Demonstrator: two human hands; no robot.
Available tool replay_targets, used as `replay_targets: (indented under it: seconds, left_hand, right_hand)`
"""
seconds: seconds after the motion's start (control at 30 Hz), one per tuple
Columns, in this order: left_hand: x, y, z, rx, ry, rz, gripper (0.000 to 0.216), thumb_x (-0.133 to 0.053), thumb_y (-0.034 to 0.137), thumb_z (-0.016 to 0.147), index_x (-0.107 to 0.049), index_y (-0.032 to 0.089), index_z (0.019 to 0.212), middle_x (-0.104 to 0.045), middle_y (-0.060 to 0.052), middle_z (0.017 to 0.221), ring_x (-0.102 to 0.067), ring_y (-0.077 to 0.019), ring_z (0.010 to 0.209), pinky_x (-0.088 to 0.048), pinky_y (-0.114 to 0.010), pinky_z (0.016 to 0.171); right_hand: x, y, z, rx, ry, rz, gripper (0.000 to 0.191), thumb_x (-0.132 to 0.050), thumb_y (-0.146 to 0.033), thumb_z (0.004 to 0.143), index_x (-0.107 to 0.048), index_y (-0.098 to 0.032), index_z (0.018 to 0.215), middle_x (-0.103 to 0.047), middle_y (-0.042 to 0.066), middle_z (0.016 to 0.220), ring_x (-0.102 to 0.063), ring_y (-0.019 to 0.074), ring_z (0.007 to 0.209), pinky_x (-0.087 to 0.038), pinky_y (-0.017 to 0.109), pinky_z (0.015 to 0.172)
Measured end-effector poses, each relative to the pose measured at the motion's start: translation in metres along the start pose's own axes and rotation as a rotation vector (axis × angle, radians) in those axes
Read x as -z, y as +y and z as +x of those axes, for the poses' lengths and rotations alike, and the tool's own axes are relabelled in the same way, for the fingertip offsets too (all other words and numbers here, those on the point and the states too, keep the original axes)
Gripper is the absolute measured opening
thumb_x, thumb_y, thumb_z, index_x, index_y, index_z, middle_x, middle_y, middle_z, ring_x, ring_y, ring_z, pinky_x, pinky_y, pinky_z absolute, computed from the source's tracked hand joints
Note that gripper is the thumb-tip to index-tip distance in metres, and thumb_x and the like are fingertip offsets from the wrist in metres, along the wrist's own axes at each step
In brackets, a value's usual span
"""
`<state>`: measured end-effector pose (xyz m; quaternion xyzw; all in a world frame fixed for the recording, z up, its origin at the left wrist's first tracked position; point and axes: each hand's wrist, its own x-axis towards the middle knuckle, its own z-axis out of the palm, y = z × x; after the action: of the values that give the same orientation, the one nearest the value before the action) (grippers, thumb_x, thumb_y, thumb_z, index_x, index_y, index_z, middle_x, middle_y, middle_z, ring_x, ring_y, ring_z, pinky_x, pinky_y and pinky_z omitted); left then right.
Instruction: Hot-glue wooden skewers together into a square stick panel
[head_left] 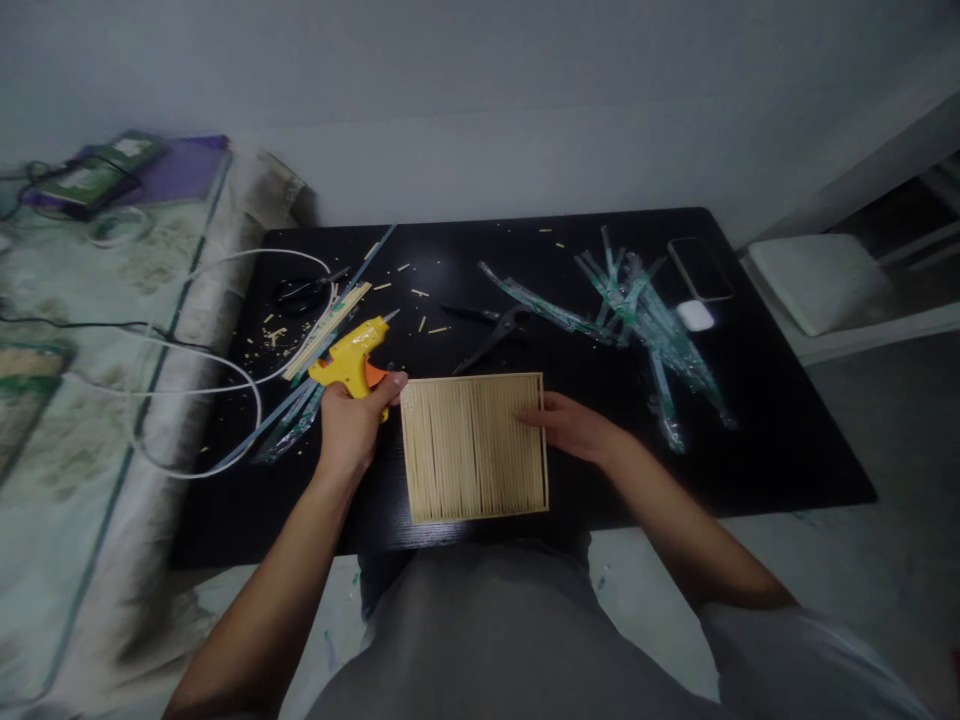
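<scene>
A square panel of thin wooden sticks (pixel 472 447) lies flat on the black table (pixel 787 440) in front of me. My left hand (pixel 351 420) is closed round a yellow glue gun (pixel 352 358) with an orange trigger, just left of the panel, its nozzle pointing up and to the right. My right hand (pixel 574 425) rests on the panel's right edge with its fingers laid flat on the sticks. A white cord (pixel 225 365) runs from the gun off to the left.
Black pliers (pixel 491 335) lie behind the panel. A pile of green plastic wrappers (pixel 637 310) covers the right half, near a phone (pixel 699 268) and a small white object (pixel 695 315). Loose sticks (pixel 330 325) and scissors (pixel 304 290) sit at the left. A bed (pixel 82 400) borders the table.
</scene>
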<state>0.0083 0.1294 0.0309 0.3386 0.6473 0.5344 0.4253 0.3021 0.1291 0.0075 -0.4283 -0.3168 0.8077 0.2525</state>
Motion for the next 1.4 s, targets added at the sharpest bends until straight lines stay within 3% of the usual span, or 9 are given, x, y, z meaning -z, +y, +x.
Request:
replay_targets:
  seconds: [0.33, 0.53, 0.63, 0.73, 0.8, 0.9, 1.0, 1.2, 1.4]
  left_hand:
    - [0.012, 0.003, 0.003, -0.094, 0.161, 0.016, 0.034, -0.091, 0.037, 0.061, -0.068, 0.016, 0.074, -0.069, -0.001, 0.07, -0.062, -0.0135, 0.061, -0.051, -0.025, 0.058]
    - [0.019, 0.01, 0.007, -0.148, 0.189, -0.015, 0.032, -0.092, 0.033, 0.061, -0.068, 0.016, 0.075, -0.069, 0.0, 0.071, -0.063, -0.0131, 0.062, -0.052, -0.024, 0.06]
    - [0.022, 0.015, 0.008, -0.173, 0.203, -0.011, 0.031, -0.092, 0.031, 0.061, -0.069, 0.017, 0.076, -0.069, 0.001, 0.072, -0.063, -0.0124, 0.063, -0.052, -0.022, 0.059]
    - [0.025, 0.018, 0.01, -0.186, 0.222, -0.006, 0.032, -0.092, 0.032, 0.06, -0.068, 0.017, 0.077, -0.07, 0.001, 0.075, -0.063, -0.0118, 0.064, -0.053, -0.022, 0.061]
    - [0.027, 0.018, 0.011, -0.197, 0.232, -0.007, 0.033, -0.092, 0.033, 0.06, -0.068, 0.017, 0.077, -0.069, 0.001, 0.076, -0.062, -0.0116, 0.064, -0.054, -0.022, 0.062]
    - [0.027, 0.018, 0.012, -0.201, 0.224, -0.023, 0.034, -0.092, 0.032, 0.059, -0.069, 0.016, 0.077, -0.069, 0.001, 0.076, -0.062, -0.0113, 0.065, -0.054, -0.022, 0.062]
    - [0.024, 0.02, 0.011, -0.202, 0.189, -0.023, 0.034, -0.093, 0.031, 0.058, -0.07, 0.016, 0.077, -0.069, 0.001, 0.075, -0.062, -0.0116, 0.065, -0.054, -0.023, 0.063]
    - [0.015, 0.037, 0.003, -0.226, 0.077, 0.057, 0.036, -0.095, 0.036, 0.06, -0.073, 0.016, 0.079, -0.072, -0.001, 0.075, -0.065, -0.014, 0.066, -0.055, -0.024, 0.063]
    - [0.014, 0.047, -0.01, -0.214, -0.134, 0.031, 0.034, -0.094, 0.039, 0.068, -0.078, 0.014, 0.085, -0.077, -0.004, 0.081, -0.072, -0.0181, 0.072, -0.062, -0.028, 0.07]
  right_hand:
    - [0.006, -0.012, -0.014, 0.049, -0.009, -0.116, 0.035, -0.085, -0.047, 0.083, -0.08, -0.02, 0.104, -0.081, 0.006, 0.103, -0.077, 0.0178, 0.092, -0.063, 0.036, 0.09]
    - [0.018, -0.023, -0.034, 0.074, 0.123, -0.167, 0.039, -0.094, -0.048, 0.071, -0.081, -0.018, 0.092, -0.081, 0.008, 0.087, -0.078, 0.02, 0.085, -0.064, 0.037, 0.086]
    - [0.029, -0.04, -0.048, 0.21, 0.305, -0.162, 0.035, -0.096, -0.045, 0.068, -0.08, -0.019, 0.087, -0.078, 0.006, 0.079, -0.076, 0.0193, 0.077, -0.063, 0.037, 0.082]
    - [0.045, -0.061, -0.059, 0.595, 0.691, -0.039, 0.024, -0.093, -0.032, 0.066, -0.079, -0.022, 0.083, -0.077, 0.004, 0.083, -0.071, 0.0157, 0.07, -0.06, 0.036, 0.079]
    - [0.053, -0.07, -0.061, 0.872, 0.928, -0.026, 0.026, -0.09, -0.021, 0.064, -0.08, -0.023, 0.088, -0.08, 0.005, 0.099, -0.072, 0.0165, 0.079, -0.058, 0.037, 0.084]
    - [0.05, -0.068, -0.056, 0.993, 1.075, -0.212, 0.029, -0.087, -0.016, 0.065, -0.08, -0.022, 0.092, -0.078, 0.009, 0.118, -0.073, 0.0213, 0.103, -0.054, 0.043, 0.102]
    - [0.028, -0.057, -0.042, 0.9, 0.867, -0.474, 0.028, -0.086, -0.028, 0.074, -0.079, -0.024, 0.101, -0.076, 0.008, 0.128, -0.069, 0.0255, 0.124, -0.053, 0.046, 0.109]
    - [-0.023, -0.077, -0.013, 0.519, 0.114, -0.678, 0.054, -0.084, -0.046, 0.083, -0.071, -0.023, 0.13, -0.078, 0.009, 0.121, -0.076, 0.0243, 0.107, -0.06, 0.041, 0.096]
    - [-0.048, -0.116, -0.009, 0.331, -0.267, -0.984, 0.033, -0.076, -0.045, 0.089, -0.079, -0.019, 0.109, -0.081, 0.005, 0.099, -0.075, 0.0203, 0.09, -0.056, 0.032, 0.08]
